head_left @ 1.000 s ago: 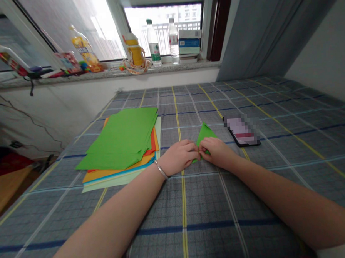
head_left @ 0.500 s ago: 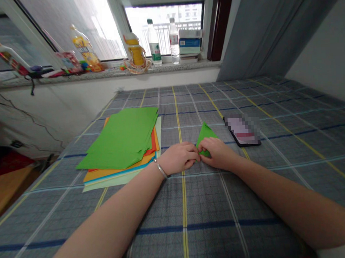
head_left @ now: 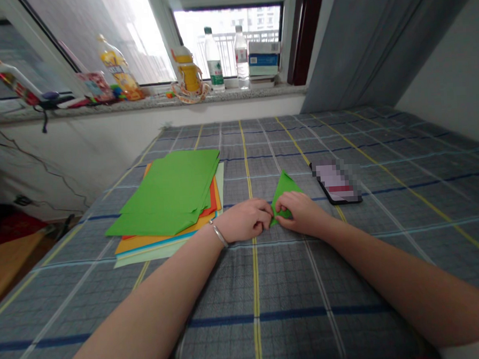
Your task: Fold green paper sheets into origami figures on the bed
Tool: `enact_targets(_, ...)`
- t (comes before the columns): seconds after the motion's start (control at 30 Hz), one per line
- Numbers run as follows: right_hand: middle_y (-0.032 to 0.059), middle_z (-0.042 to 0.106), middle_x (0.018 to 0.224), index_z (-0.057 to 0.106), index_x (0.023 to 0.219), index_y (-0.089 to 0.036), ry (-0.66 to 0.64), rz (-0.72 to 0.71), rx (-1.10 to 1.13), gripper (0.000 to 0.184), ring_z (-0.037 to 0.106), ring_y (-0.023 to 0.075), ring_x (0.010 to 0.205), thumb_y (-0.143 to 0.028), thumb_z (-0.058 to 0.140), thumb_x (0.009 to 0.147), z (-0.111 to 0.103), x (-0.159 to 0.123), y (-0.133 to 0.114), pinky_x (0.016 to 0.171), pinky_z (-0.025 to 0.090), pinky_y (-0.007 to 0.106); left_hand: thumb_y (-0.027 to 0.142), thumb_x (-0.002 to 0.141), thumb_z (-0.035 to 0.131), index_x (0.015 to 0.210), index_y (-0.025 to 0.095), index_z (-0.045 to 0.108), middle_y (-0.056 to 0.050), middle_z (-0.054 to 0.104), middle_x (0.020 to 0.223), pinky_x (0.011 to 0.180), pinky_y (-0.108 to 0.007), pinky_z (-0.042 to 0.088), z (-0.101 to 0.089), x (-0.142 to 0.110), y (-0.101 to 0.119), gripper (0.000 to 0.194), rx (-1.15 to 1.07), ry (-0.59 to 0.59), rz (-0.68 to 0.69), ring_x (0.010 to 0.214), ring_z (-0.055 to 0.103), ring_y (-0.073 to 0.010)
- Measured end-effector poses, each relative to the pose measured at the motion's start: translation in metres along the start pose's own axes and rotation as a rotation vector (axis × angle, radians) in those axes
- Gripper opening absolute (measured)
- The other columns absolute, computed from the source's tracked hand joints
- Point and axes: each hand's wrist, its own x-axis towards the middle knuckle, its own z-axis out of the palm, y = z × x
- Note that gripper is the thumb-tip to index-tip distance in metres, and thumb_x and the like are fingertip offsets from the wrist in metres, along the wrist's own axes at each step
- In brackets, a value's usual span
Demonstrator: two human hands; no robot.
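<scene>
Paper (head_left: 285, 183), green and folded to a point at its far end, lies on the plaid cloth (head_left: 285, 284) to the right of the paper stack (head_left: 169, 186). From my remote seat I see the right hand (head_left: 299, 211) curled over its near part, gripping it with fingers and thumb, probably to stop it sliding on soft fabric. The left hand (head_left: 245, 219), between the stack and the right hand, has its fingers bent in at the near left corner; I can't tell whether they pinch or merely touch. I'd guess they work so close because the piece is small. The stack, green uppermost, seems set aside within easy reach, though the wrist with the bracelet (head_left: 218, 234) passes so near it that a sheet could be nudged. Farther right of the stack, past the folded piece, a phone (head_left: 336, 182) lies near the right hand. Behind the stack, the windowsill (head_left: 243, 95) carries bottles (head_left: 214, 63), well out of the way.
</scene>
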Motion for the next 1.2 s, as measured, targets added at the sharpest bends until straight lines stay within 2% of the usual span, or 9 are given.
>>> enact_targets(0.2,0.0022,0.059,0.081,0.057,0.084,-0.02,0.008,-0.004,0.012,0.007,0.052,0.0183,0.079,-0.023,0.058,0.078,0.0,0.0,0.001,0.073,0.037,0.03,0.0,0.071,0.052,0.063,0.016,0.061,-0.006,0.063,0.104,0.089,-0.029,0.046,-0.001,-0.002,-0.004,0.02,-0.092,-0.016,-0.035,0.095,0.06,-0.0153)
enact_targets(0.37,0.0019,0.059,0.081,0.058,0.086,-0.02,0.005,0.0,0.013,0.009,0.052,0.0184,0.079,-0.024,0.059,0.078,0.001,0.0,0.002,0.073,0.037,0.03,0.003,0.077,0.05,0.079,0.017,0.061,-0.005,0.065,0.097,0.089,-0.03,0.046,0.002,-0.003,-0.009,0.018,-0.21,0.061,-0.064,0.095,0.059,-0.0154)
enact_targets(0.47,0.0019,0.059,0.081,0.058,0.086,-0.02,0.01,-0.004,0.008,0.009,0.053,0.0184,0.08,-0.024,0.059,0.078,0.002,0.0,0.002,0.073,0.037,0.03,0.015,0.085,0.055,0.094,0.017,0.06,-0.005,0.063,0.095,0.089,-0.033,0.046,0.009,0.0,-0.005,0.01,-0.134,0.116,-0.127,0.093,0.058,-0.0171)
enact_targets(0.57,0.0029,0.059,0.083,0.057,0.085,-0.02,0.016,-0.005,0.006,0.008,0.053,0.019,0.082,-0.024,0.059,0.079,0.003,-0.001,0.002,0.074,0.038,0.031,0.026,0.085,0.062,0.098,0.018,0.06,-0.007,0.061,0.099,0.089,-0.035,0.045,0.017,0.004,0.002,0.016,-0.01,0.137,-0.204,0.096,0.056,-0.0203)
enact_targets(0.9,0.0101,0.06,0.105,0.055,0.091,-0.02,0.003,-0.077,-0.05,0.012,0.05,0.0244,0.106,-0.024,0.055,0.079,-0.004,-0.004,-0.007,0.093,0.04,0.041,0.022,0.083,0.064,0.1,0.019,0.057,-0.007,0.057,0.104,0.095,-0.038,0.042,0.021,0.007,0.007,0.019,0.087,0.111,-0.257,0.104,0.051,-0.0222)
enact_targets(0.97,0.0133,0.056,0.121,0.054,0.094,-0.02,0.014,-0.07,-0.061,0.016,0.044,0.0273,0.121,-0.027,0.055,0.079,-0.002,-0.005,-0.008,0.103,0.034,0.046,0.021,0.082,0.064,0.098,0.019,0.056,-0.007,0.057,0.104,0.096,-0.039,0.041,0.02,0.007,0.006,0.018,0.075,0.111,-0.256,0.104,0.051,-0.0222)
enact_targets(1.07,0.0166,0.036,0.146,0.053,0.096,-0.019,0.048,-0.022,-0.096,0.022,0.02,0.0334,0.14,-0.031,0.056,0.079,0.004,-0.006,-0.007,0.112,0.016,0.057,0.022,0.082,0.064,0.098,0.019,0.056,-0.006,0.057,0.104,0.096,-0.039,0.041,0.021,0.007,0.005,0.018,0.061,0.117,-0.257,0.103,0.051,-0.0218)
enact_targets(1.13,0.0158,0.024,0.153,0.051,0.097,-0.02,0.054,0.021,-0.099,0.024,0.005,0.035,0.144,-0.031,0.058,0.077,0.007,-0.006,-0.005,0.112,0.008,0.062,0.023,0.081,0.064,0.099,0.02,0.056,-0.006,0.057,0.104,0.095,-0.039,0.041,0.022,0.007,0.004,0.019,0.051,0.124,-0.262,0.102,0.051,-0.0215)
enact_targets(1.2,0.0155,0.022,0.154,0.05,0.099,-0.02,0.043,0.067,-0.08,0.027,-0.001,0.0345,0.145,-0.03,0.058,0.075,0.01,-0.006,-0.004,0.112,0.005,0.062,0.022,0.08,0.065,0.099,0.02,0.056,-0.006,0.057,0.105,0.095,-0.039,0.041,0.022,0.007,0.004,0.021,0.044,0.127,-0.265,0.102,0.051,-0.0213)
